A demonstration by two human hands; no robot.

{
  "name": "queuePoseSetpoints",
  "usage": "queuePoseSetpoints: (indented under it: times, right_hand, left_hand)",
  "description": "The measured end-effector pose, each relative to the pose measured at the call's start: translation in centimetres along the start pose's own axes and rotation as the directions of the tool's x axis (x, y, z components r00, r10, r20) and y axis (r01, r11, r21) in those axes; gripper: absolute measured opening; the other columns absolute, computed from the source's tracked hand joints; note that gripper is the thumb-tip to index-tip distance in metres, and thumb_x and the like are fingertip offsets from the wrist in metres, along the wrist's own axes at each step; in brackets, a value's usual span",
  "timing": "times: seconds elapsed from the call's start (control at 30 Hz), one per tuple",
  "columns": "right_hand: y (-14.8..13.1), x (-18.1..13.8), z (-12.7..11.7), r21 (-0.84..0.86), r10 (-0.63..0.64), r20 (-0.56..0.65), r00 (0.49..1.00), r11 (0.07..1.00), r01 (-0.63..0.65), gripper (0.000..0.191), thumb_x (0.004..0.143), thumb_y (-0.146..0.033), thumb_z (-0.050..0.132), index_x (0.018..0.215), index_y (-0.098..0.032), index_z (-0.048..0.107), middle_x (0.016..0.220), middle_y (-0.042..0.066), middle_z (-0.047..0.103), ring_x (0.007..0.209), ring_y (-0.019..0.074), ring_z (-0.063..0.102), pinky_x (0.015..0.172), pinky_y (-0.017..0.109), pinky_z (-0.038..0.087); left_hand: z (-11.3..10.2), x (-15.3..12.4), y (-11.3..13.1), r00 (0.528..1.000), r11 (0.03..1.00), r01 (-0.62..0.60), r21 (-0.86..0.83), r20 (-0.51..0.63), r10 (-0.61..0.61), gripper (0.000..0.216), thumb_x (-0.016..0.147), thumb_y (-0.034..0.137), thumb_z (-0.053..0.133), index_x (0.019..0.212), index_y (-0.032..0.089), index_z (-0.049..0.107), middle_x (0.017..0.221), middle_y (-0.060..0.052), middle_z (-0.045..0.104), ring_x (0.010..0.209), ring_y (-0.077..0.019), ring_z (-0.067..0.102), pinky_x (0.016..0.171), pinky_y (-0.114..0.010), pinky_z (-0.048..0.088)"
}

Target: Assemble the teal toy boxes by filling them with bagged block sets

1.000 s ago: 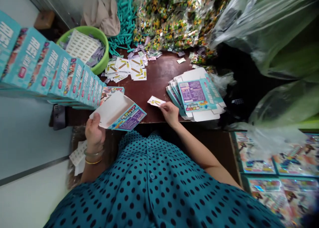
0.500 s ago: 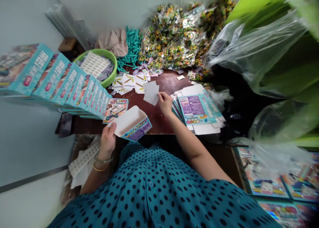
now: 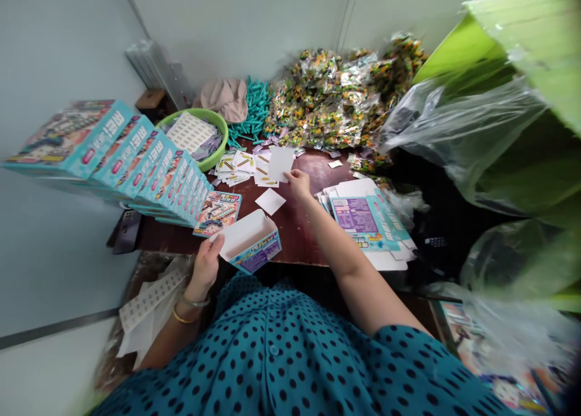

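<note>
On the left, glossy cardboard boxes [image 3: 100, 146] with teal sides and printed tops stand in a high stack; a smooth, dark phone [image 3: 127, 231] lies at its near side; farther back, a round green plastic bowl [image 3: 219, 155] holds lilac packets under a white patterned sheet. The left forearm slants up from the near left, a pale bangle and a gold one at the wrist; the left hand [image 3: 206, 264] is closed, thumb uppermost, clamped on the white flap of an open box [image 3: 256, 252]; this box, thin card, white inside and teal and purple outside, is tilted above the table's [image 3: 304, 240] near edge, its opening upward. Just beyond lies a printed box [image 3: 219, 213]; farther off are a heap of white picture cards [image 3: 242, 161] and a tangle of slim teal sticks [image 3: 252, 110]. A plain square card [image 3: 270, 201] lies on the shiny brown table; the right arm stretches from the near right, elbow slightly bent; the right hand [image 3: 298, 184] has thumb and fingertips together on the corner of a thin white card [image 3: 280, 161], before the heap; whether they touch cannot be told. Farther right are shiny bags [image 3: 327, 101] of tiny coloured pieces; nearer, flattened cartons [image 3: 363, 216]; rightmost, crinkled clear plastic [image 3: 463, 125].
</note>
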State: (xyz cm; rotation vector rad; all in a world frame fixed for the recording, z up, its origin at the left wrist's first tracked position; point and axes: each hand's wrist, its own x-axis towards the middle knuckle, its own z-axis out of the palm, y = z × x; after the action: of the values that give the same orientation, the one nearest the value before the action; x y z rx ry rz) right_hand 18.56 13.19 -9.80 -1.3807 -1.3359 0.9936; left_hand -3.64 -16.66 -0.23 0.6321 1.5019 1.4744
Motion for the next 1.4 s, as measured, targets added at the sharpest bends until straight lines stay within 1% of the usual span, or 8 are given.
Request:
queuePoseSetpoints:
  times: [0.47, 0.67, 0.8, 0.93, 1.0, 1.17, 1.27, 1.4]
  right_hand:
    - [-3.3, -1.5, -0.4, -0.373, -0.179, 0.17, 0.969, 0.898, 0.231, 0.017, 0.08, -0.026, 0.073, 0.071, -0.019, 0.06, 0.083, 0.007, 0.07, 0.087, 0.0206, 0.059, 0.085, 0.031, 0.043]
    - [-9.2, -1.6, -3.8, -0.138, -0.397, 0.142, 0.907, 0.899, 0.415, 0.014, 0.098, -0.027, 0.055, 0.094, -0.02, 0.067, 0.094, 0.004, 0.069, 0.087, 0.0175, 0.061, 0.083, 0.032, 0.05]
    - [-14.4, -7.1, -7.1, 0.194, -0.575, 0.33, 0.749, 0.818, 0.542, 0.02, 0.103, -0.039, 0.056, 0.11, -0.025, 0.068, 0.095, -0.001, 0.069, 0.083, 0.0132, 0.064, 0.079, 0.029, 0.053]
    - [-16.3, -14.5, -5.9, 0.2, -0.582, 0.697, 0.42, 0.72, 0.665, 0.023, 0.102, -0.04, 0.059, 0.107, -0.024, 0.074, 0.101, 0.003, 0.075, 0.092, 0.018, 0.068, 0.089, 0.036, 0.055]
    - [-15.0, -15.9, -4.8, 0.199, -0.6, 0.717, 0.356, 0.665, 0.72, 0.028, 0.103, -0.042, 0.057, 0.115, -0.024, 0.074, 0.116, 0.007, 0.075, 0.109, 0.023, 0.067, 0.101, 0.044, 0.051]
    - [-7.9, -14.9, -2.6, -0.352, -0.238, 0.586, 0.775, 0.786, 0.508, 0.037, 0.105, -0.044, 0.044, 0.114, -0.026, 0.076, 0.12, 0.012, 0.074, 0.121, 0.0311, 0.064, 0.107, 0.05, 0.047]
    - [-4.0, -14.6, 1.0, -0.587, 0.005, 0.557, 0.83, 0.71, 0.39, 0.034, 0.097, -0.043, 0.06, 0.117, -0.02, 0.075, 0.127, 0.021, 0.071, 0.128, 0.0423, 0.058, 0.111, 0.063, 0.038]
    - [-2.4, -8.7, 4.9, -0.548, -0.051, 0.539, 0.841, 0.737, 0.396, 0.037, 0.095, -0.033, 0.062, 0.128, -0.019, 0.069, 0.15, 0.016, 0.058, 0.143, 0.0356, 0.047, 0.12, 0.056, 0.031]
  left_hand:
    - [0.7, 0.4, -0.8, 0.996, 1.0, 0.024, 0.021, 0.087, -0.026, 0.063, 0.073, 0.066, 0.081, 0.105, 0.012, 0.078, 0.109, -0.013, 0.079, 0.114, -0.0327, 0.069, 0.107, -0.044, 0.049]
    - [1.4, 1.5, -0.6, 0.998, 0.999, 0.026, -0.018, 0.057, -0.025, 0.064, 0.072, 0.066, 0.082, 0.108, 0.014, 0.076, 0.114, -0.012, 0.078, 0.116, -0.0323, 0.068, 0.107, -0.043, 0.05]
    - [2.4, 2.6, 0.0, 0.991, 0.999, 0.026, -0.038, 0.134, -0.021, 0.065, 0.073, 0.068, 0.08, 0.11, 0.014, 0.076, 0.113, -0.012, 0.079, 0.116, -0.0328, 0.069, 0.106, -0.044, 0.052]
    - [3.1, 2.6, 0.2, 0.989, 1.0, -0.016, 0.021, 0.145, 0.013, 0.062, 0.075, 0.07, 0.076, 0.106, 0.016, 0.077, 0.113, -0.011, 0.078, 0.118, -0.033, 0.068, 0.109, -0.045, 0.05]
    - [2.5, 2.2, 0.1, 0.99, 0.999, -0.011, 0.03, 0.14, 0.007, 0.062, 0.076, 0.069, 0.076, 0.109, 0.016, 0.076, 0.116, -0.011, 0.078, 0.121, -0.0328, 0.066, 0.111, -0.045, 0.049]
    - [-0.8, 0.6, 0.6, 0.996, 0.996, 0.086, -0.03, -0.031, -0.087, 0.067, 0.064, 0.067, 0.085, 0.103, 0.013, 0.077, 0.103, -0.012, 0.08, 0.115, -0.0347, 0.069, 0.105, -0.044, 0.052]
    - [-1.9, -0.2, 1.5, 0.983, 0.995, 0.086, -0.043, -0.16, -0.092, 0.06, 0.063, 0.063, 0.087, 0.097, 0.015, 0.077, 0.093, -0.009, 0.08, 0.107, -0.0333, 0.072, 0.098, -0.044, 0.057]
    - [-1.4, -1.2, 2.9, 0.985, 0.994, -0.1, 0.042, -0.139, 0.105, 0.051, 0.077, 0.065, 0.076, 0.101, 0.02, 0.078, 0.098, -0.007, 0.079, 0.106, -0.0321, 0.072, 0.095, -0.044, 0.059]
